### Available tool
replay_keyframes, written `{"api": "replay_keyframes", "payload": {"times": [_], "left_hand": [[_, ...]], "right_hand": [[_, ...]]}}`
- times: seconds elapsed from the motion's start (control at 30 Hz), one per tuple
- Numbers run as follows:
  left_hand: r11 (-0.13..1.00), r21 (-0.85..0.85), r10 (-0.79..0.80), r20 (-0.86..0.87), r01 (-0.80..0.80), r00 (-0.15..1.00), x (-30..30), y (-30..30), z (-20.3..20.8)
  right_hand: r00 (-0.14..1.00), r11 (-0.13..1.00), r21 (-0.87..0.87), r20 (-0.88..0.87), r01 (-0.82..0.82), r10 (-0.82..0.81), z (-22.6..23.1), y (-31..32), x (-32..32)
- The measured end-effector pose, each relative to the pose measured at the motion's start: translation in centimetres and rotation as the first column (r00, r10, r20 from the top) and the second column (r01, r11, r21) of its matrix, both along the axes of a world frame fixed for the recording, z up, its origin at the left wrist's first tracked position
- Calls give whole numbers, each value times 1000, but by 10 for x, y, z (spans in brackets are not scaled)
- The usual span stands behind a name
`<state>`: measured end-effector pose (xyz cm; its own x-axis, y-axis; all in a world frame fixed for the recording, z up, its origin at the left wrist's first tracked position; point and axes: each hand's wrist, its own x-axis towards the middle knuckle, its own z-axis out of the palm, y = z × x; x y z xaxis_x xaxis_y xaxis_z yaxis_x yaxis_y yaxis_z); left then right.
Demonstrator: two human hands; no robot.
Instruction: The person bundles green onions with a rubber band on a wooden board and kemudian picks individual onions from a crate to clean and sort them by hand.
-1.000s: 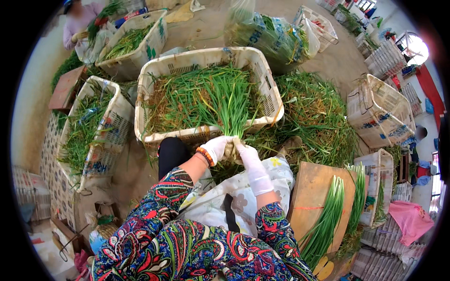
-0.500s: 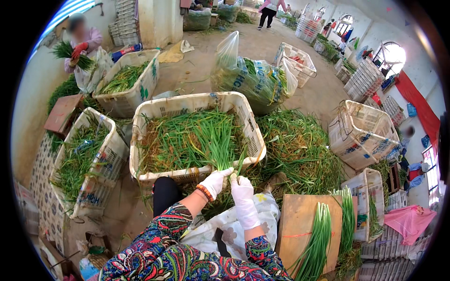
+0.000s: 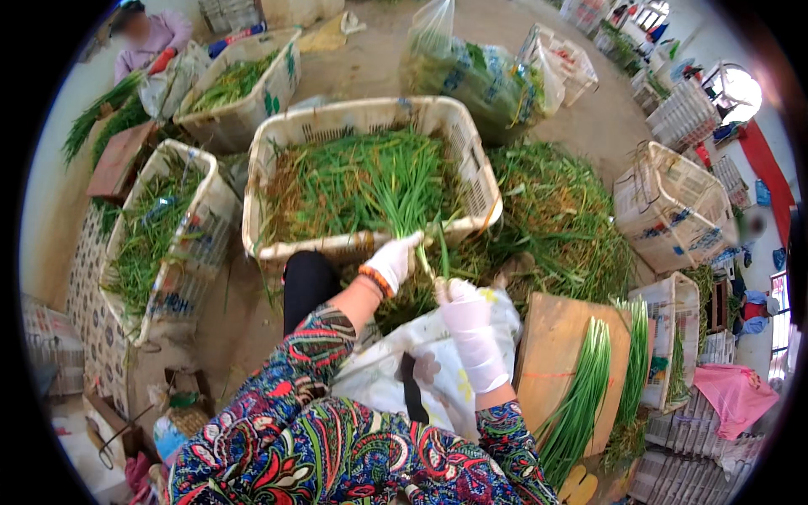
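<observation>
My left hand (image 3: 394,263), in a white glove with a beaded bracelet at the wrist, is closed round the pale stem ends of a bunch of green chives (image 3: 401,187). The bunch's leaves fan forward over the white plastic crate (image 3: 311,247), which holds loose, tangled greens. Just right of it and a little nearer, my gloved right hand (image 3: 465,310) is closed, its fingertips pinching a thin chive stalk (image 3: 444,251). Beside my right forearm, a wooden board (image 3: 539,337) bears a neat pile of cleaned chives (image 3: 581,396).
A heap of leafy scraps (image 3: 560,223) lies right of the crate. Another crate of greens (image 3: 215,202) stands at left, an upright crate (image 3: 673,189) at right. Beyond are a stuffed plastic bag (image 3: 471,88) and a co-worker (image 3: 156,46) in red gloves holding greens.
My view has tilted, so the crate sits higher. My right hand has drawn back toward me and away from the left, which still holds the bunch. The co-worker's greens are lower.
</observation>
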<state>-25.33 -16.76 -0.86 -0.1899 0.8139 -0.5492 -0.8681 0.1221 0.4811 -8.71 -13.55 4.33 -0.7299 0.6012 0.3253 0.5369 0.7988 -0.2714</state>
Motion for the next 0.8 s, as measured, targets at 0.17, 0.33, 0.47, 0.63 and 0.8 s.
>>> {"api": "replay_keyframes", "payload": {"times": [0.17,0.33,0.47,0.63,0.8], "left_hand": [[984,97,-168,244,148,955,-6,-15,9],[996,-40,-75,134,81,988,4,-24,38],[993,-91,-62,141,76,988,10,-19,38],[993,-39,-107,66,109,992,-12,-39,13],[956,-120,-259,84,268,962,-2,-41,35]], "right_hand": [[843,753,-493,-71,435,-533,-4,83,69],[938,875,-368,-22,315,-346,-10,62,45],[940,-281,-960,109,15,-322,-6,4,-21],[968,23,-998,53,61,-245,-6,-15,-27],[990,96,-992,68,80,-119,-18,-35,-15]]}}
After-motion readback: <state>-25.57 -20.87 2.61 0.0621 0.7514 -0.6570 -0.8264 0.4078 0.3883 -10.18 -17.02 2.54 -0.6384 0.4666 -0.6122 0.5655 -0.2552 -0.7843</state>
